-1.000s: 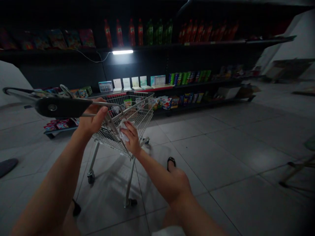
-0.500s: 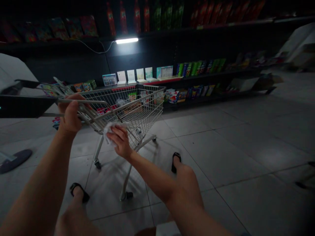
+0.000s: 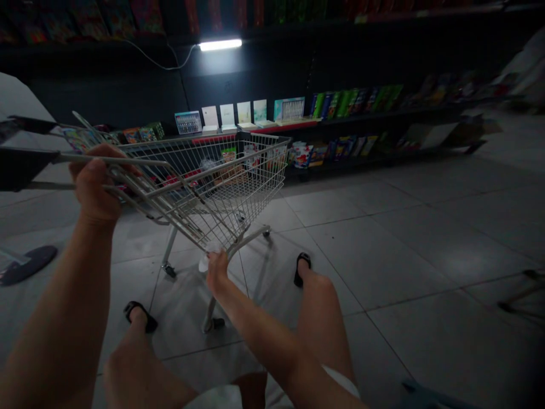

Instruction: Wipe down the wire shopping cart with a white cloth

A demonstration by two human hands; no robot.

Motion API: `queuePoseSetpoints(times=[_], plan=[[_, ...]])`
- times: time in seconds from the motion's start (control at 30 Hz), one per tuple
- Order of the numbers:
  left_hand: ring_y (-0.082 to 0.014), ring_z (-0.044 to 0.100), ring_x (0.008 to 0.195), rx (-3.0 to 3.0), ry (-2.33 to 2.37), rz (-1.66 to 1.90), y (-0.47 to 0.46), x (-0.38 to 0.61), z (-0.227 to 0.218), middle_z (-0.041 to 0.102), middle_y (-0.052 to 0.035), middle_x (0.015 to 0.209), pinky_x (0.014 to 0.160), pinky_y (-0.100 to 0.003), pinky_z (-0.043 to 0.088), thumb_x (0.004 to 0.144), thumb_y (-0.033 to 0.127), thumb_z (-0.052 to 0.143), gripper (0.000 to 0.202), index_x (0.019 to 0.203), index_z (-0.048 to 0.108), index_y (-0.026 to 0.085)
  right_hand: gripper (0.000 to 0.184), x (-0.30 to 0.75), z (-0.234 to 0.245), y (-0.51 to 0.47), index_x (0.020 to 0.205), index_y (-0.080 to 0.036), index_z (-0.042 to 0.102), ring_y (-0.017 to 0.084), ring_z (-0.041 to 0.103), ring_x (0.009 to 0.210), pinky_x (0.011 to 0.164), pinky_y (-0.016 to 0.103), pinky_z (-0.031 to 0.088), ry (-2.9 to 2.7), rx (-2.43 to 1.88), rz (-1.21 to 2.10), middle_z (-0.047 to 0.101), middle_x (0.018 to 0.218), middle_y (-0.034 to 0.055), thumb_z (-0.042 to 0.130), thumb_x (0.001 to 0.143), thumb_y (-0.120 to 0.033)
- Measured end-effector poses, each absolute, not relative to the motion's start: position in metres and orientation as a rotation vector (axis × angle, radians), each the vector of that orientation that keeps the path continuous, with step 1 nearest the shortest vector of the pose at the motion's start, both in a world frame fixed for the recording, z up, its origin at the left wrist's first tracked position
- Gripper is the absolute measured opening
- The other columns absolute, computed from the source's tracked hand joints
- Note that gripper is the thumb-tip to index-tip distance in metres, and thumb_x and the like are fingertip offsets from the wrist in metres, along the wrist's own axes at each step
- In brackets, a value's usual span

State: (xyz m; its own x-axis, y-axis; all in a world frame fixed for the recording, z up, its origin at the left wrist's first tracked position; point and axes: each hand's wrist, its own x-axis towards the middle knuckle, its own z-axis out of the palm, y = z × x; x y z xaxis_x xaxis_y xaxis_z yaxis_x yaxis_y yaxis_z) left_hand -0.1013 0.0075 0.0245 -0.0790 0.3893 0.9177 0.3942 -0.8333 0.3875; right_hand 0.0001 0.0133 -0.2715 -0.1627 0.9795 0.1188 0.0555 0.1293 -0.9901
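A wire shopping cart [image 3: 255,182] stands in front of me, its handle end at the left. My left hand [image 3: 97,182] is wrapped around the metal frame just behind the dark handle [image 3: 25,169]. Low at the rear corner of the basket, my right hand [image 3: 218,270] is closed on a white cloth [image 3: 204,262] and presses it against the frame. Part of the cloth is hidden behind the fingers. Some goods appear through the wire mesh, but I cannot tell whether they lie in the cart or on the shelf beyond.
Behind the cart runs a dark shelf [image 3: 353,120] with boxes, cans and snack bags. A lit tube lamp [image 3: 220,45] hangs under the upper shelf. At the left is a round stand base [image 3: 29,264]. My feet in black shoes rest on the tiled floor [image 3: 409,250], either side of the cart's rear.
My right hand has moved down with the white cloth, from the upper frame to the basket's lower corner. The cart's handle end has tilted or shifted slightly left with my left hand on it.
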Motion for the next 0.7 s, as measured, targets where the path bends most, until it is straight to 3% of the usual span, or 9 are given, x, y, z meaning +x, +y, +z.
queuePoseSetpoints(times=[0.1,0.17,0.27,0.4,0.53,0.63,0.7], plan=[[-0.0118,0.048,0.043,-2.171,-0.876,-2.08,0.007,-0.103,0.024,0.053,-0.0019,0.048,0.039,-0.028,0.024,0.073,0.043,0.049,0.031,0.056,0.06,0.019,0.03,0.019,-0.195,0.017,0.109,-0.021,0.059,0.022,0.066,0.102,0.085,0.041,0.058,-1.141,-0.86,0.973,0.065,0.111,0.0101,0.04,0.088,-0.028],[-0.0106,0.047,0.043,-2.193,-0.816,-2.042,0.008,-0.105,0.024,0.053,-0.0015,0.051,0.04,-0.026,0.026,0.076,0.044,0.048,0.034,0.057,0.06,0.019,0.027,0.035,-0.147,0.028,0.11,-0.023,0.062,0.025,0.056,0.126,0.105,0.046,0.05,-1.176,-0.683,0.662,0.06,0.129,0.0108,0.047,0.088,-0.028],[-0.0099,0.05,0.045,-2.213,-0.738,-2.038,0.012,-0.11,0.023,0.055,-0.0016,0.053,0.042,-0.024,0.031,0.076,0.045,0.049,0.035,0.056,0.059,0.018,0.029,0.043,-0.128,0.049,0.115,-0.028,0.062,0.022,0.045,0.139,0.117,0.046,0.039,-1.433,-0.532,0.345,0.054,0.139,0.0061,0.045,0.092,-0.025],[-0.011,0.053,0.043,-2.195,-0.593,-2.098,0.017,-0.117,0.023,0.055,-0.0018,0.05,0.039,-0.023,0.034,0.071,0.044,0.052,0.035,0.047,0.053,0.019,0.032,0.042,-0.211,0.063,0.115,-0.022,0.06,0.022,0.05,0.131,0.113,0.045,0.042,-1.375,-0.549,0.327,0.057,0.133,0.0109,0.046,0.086,-0.027],[-0.0118,0.054,0.044,-2.192,-0.62,-2.12,0.015,-0.119,0.025,0.054,-0.0023,0.049,0.038,-0.023,0.034,0.07,0.043,0.05,0.034,0.046,0.053,0.019,0.029,0.051,-0.289,0.067,0.102,-0.017,0.06,0.022,0.059,0.112,0.109,0.045,0.044,-0.911,-0.986,0.856,0.065,0.111,0.0094,0.053,0.075,-0.026],[-0.0129,0.054,0.042,-2.207,-0.619,-2.149,0.011,-0.116,0.026,0.057,-0.0038,0.048,0.036,-0.025,0.033,0.068,0.038,0.048,0.029,0.049,0.06,0.019,0.028,0.046,-0.28,0.075,0.101,-0.017,0.056,0.017,0.062,0.086,0.086,0.037,0.055,-0.707,-1.088,1.041,0.065,0.093,0.0049,0.046,0.076,-0.023],[-0.0131,0.054,0.042,-2.22,-0.635,-2.14,0.009,-0.114,0.027,0.058,-0.004,0.049,0.036,-0.026,0.033,0.066,0.034,0.047,0.028,0.054,0.066,0.018,0.033,0.035,-0.252,0.074,0.108,-0.017,0.055,0.014,0.061,0.077,0.075,0.031,0.056,-0.663,-1.08,1.083,0.064,0.091,0.0037,0.044,0.077,-0.022]])
